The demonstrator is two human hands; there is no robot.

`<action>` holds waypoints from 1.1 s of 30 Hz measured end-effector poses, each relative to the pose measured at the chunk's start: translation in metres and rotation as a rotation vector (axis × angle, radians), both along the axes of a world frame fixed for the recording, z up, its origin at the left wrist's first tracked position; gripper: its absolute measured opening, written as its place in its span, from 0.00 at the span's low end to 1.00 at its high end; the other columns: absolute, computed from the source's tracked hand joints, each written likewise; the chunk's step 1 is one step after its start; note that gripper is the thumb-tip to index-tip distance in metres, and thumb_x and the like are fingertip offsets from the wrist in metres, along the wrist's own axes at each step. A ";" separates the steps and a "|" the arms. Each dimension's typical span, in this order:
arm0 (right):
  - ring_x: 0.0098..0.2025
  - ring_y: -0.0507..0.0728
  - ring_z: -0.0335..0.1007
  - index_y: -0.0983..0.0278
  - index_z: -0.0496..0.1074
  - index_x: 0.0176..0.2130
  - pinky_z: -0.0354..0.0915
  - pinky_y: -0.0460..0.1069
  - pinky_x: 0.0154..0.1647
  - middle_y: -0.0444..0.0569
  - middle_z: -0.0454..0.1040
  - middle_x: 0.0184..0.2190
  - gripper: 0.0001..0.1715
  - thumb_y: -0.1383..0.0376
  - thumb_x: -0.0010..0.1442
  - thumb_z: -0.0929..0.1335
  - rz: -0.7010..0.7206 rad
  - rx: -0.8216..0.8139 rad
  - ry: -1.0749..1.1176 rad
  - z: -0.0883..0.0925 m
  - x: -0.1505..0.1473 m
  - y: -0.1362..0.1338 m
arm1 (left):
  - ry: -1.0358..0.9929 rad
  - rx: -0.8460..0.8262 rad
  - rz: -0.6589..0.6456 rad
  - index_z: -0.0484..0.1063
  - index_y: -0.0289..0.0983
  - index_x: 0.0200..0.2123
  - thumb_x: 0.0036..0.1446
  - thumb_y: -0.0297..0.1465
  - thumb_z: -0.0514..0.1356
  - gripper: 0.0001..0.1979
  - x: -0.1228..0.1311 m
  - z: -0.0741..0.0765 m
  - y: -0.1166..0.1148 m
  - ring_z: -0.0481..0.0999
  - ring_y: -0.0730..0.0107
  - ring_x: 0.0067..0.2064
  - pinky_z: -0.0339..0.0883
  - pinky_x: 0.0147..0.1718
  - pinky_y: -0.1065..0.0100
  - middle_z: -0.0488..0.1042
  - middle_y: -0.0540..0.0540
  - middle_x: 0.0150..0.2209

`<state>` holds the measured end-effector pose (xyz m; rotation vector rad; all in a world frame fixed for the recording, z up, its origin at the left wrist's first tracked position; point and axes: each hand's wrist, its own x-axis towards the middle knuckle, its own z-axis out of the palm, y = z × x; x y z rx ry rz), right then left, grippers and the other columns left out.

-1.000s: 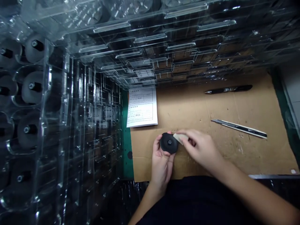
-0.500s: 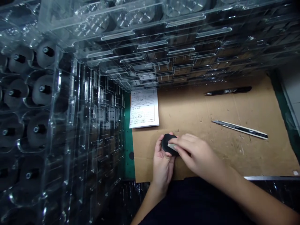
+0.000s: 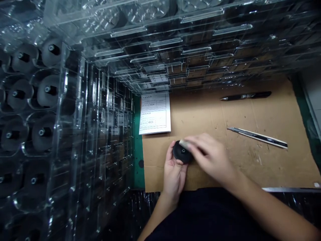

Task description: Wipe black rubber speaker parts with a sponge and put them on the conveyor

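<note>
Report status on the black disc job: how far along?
Done: similar parts sit in the clear trays; whether processed, cannot tell. In hand: left hand holds one black disc, right hand presses a pale pad on it. Left: nothing shows this disc finished; knife and pen lie untouched.

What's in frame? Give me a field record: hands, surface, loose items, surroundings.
left hand: grips a black round disc by its rim
right hand: blurred, holds a small pale block against the disc's top edge
surface: brown cardboard sheet
loose items: black pen, slim utility knife, white printed form
surroundings: stacked clear plastic trays holding dark round parts, left and behind
</note>
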<state>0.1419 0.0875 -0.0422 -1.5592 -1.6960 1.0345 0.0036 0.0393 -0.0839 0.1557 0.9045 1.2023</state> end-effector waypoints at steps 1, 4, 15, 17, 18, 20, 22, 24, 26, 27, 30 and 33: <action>0.43 0.52 0.71 0.61 0.72 0.45 0.67 0.47 0.46 0.47 0.75 0.41 0.14 0.69 0.61 0.62 0.038 -0.006 0.015 0.001 -0.003 -0.002 | -0.005 -0.001 -0.003 0.62 0.44 0.54 0.56 0.27 0.59 0.23 0.000 0.001 0.000 0.65 0.63 0.58 0.60 0.55 0.66 0.68 0.42 0.55; 0.30 0.50 0.72 0.59 0.75 0.41 0.69 0.44 0.30 0.44 0.76 0.33 0.12 0.67 0.59 0.64 0.136 -0.180 0.012 0.003 0.007 -0.021 | -0.031 -0.004 -0.036 0.59 0.44 0.56 0.55 0.30 0.60 0.25 -0.001 0.003 0.002 0.65 0.57 0.58 0.58 0.56 0.59 0.65 0.40 0.57; 0.46 0.57 0.71 0.58 0.71 0.47 0.70 0.49 0.38 0.48 0.74 0.45 0.15 0.63 0.60 0.64 -0.128 -0.197 0.054 0.020 0.040 -0.060 | -0.068 -0.053 -0.160 0.61 0.42 0.57 0.55 0.31 0.60 0.25 -0.006 0.036 -0.004 0.68 0.56 0.56 0.61 0.55 0.59 0.65 0.41 0.57; 0.46 0.56 0.69 0.59 0.69 0.49 0.68 0.50 0.42 0.48 0.73 0.45 0.16 0.65 0.61 0.63 -0.099 0.005 0.107 0.038 0.015 -0.053 | -0.039 -0.044 -0.206 0.62 0.42 0.56 0.53 0.31 0.62 0.26 -0.005 0.045 -0.010 0.69 0.60 0.55 0.64 0.52 0.65 0.66 0.42 0.56; 0.45 0.55 0.68 0.60 0.68 0.49 0.67 0.51 0.44 0.49 0.73 0.43 0.16 0.67 0.61 0.62 -0.067 0.107 0.117 0.045 0.004 -0.053 | -0.021 -0.045 -0.232 0.63 0.42 0.56 0.53 0.31 0.63 0.27 -0.006 0.049 -0.013 0.69 0.62 0.54 0.65 0.51 0.67 0.68 0.42 0.55; 0.42 0.54 0.67 0.63 0.68 0.48 0.65 0.52 0.45 0.49 0.73 0.40 0.16 0.70 0.61 0.61 0.042 0.214 0.125 0.057 -0.010 -0.056 | 0.011 -0.056 -0.274 0.64 0.42 0.55 0.51 0.29 0.64 0.27 -0.008 0.058 -0.019 0.70 0.63 0.53 0.66 0.48 0.69 0.70 0.42 0.53; 0.39 0.53 0.67 0.64 0.69 0.46 0.65 0.50 0.43 0.48 0.73 0.37 0.15 0.72 0.61 0.60 0.180 0.195 0.118 0.064 -0.013 -0.060 | 0.044 -0.056 -0.266 0.65 0.43 0.54 0.48 0.28 0.66 0.28 -0.007 0.065 -0.025 0.72 0.63 0.50 0.67 0.47 0.68 0.71 0.43 0.51; 0.37 0.52 0.67 0.64 0.70 0.44 0.65 0.49 0.40 0.47 0.72 0.35 0.13 0.72 0.61 0.61 0.243 0.186 0.083 0.069 -0.009 -0.062 | 0.073 -0.037 -0.238 0.67 0.43 0.52 0.47 0.30 0.67 0.28 -0.004 0.072 -0.029 0.74 0.64 0.48 0.67 0.47 0.68 0.73 0.44 0.49; 0.36 0.53 0.66 0.66 0.70 0.45 0.64 0.50 0.39 0.49 0.72 0.34 0.13 0.72 0.61 0.61 0.164 0.320 0.033 0.073 -0.005 -0.067 | 0.081 -0.006 -0.234 0.69 0.41 0.50 0.46 0.31 0.68 0.26 0.000 0.079 -0.033 0.74 0.65 0.46 0.66 0.48 0.67 0.75 0.44 0.46; 0.36 0.54 0.65 0.67 0.69 0.46 0.64 0.51 0.40 0.50 0.72 0.34 0.14 0.72 0.60 0.61 0.126 0.394 0.022 0.075 -0.003 -0.070 | 0.077 0.008 -0.249 0.70 0.40 0.49 0.45 0.30 0.68 0.26 0.001 0.082 -0.034 0.75 0.65 0.46 0.65 0.50 0.66 0.75 0.44 0.45; 0.36 0.54 0.64 0.69 0.67 0.48 0.63 0.51 0.39 0.51 0.72 0.35 0.17 0.74 0.59 0.62 0.178 0.468 0.078 0.080 0.001 -0.084 | 0.044 0.042 -0.274 0.70 0.41 0.49 0.39 0.27 0.71 0.30 0.002 0.090 -0.038 0.75 0.61 0.47 0.65 0.50 0.63 0.75 0.45 0.46; 0.35 0.52 0.65 0.68 0.68 0.46 0.64 0.49 0.40 0.49 0.72 0.35 0.15 0.75 0.59 0.62 0.245 0.412 0.104 0.087 0.003 -0.089 | 0.058 0.055 -0.254 0.69 0.43 0.51 0.40 0.28 0.71 0.32 0.005 0.095 -0.041 0.74 0.58 0.48 0.65 0.51 0.60 0.74 0.45 0.48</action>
